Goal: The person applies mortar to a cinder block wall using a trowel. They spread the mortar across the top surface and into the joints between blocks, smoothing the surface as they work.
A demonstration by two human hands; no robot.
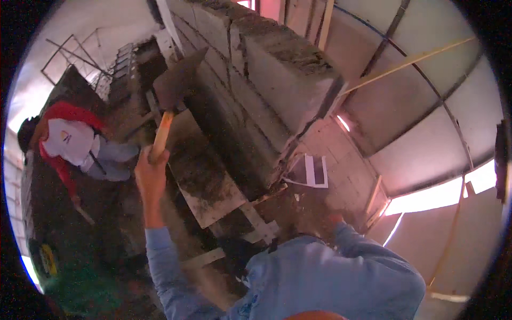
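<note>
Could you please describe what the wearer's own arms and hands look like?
Both arms wear long, light blue sleeves, creased and plain-looking: the left sleeve ends short of the hand, leaving the wrist bare. The left hand has no glove. Beyond the right sleeve, the right hand shows too small and dim for detail.

To my left I see a co-worker in a white shirt with red sleeves and grey trousers [69, 141]; below them sits a dim green shape [85, 290], possibly cloth. On my right, a white rectangular frame [310, 172] and a long pale wooden pole [410, 65].
</note>
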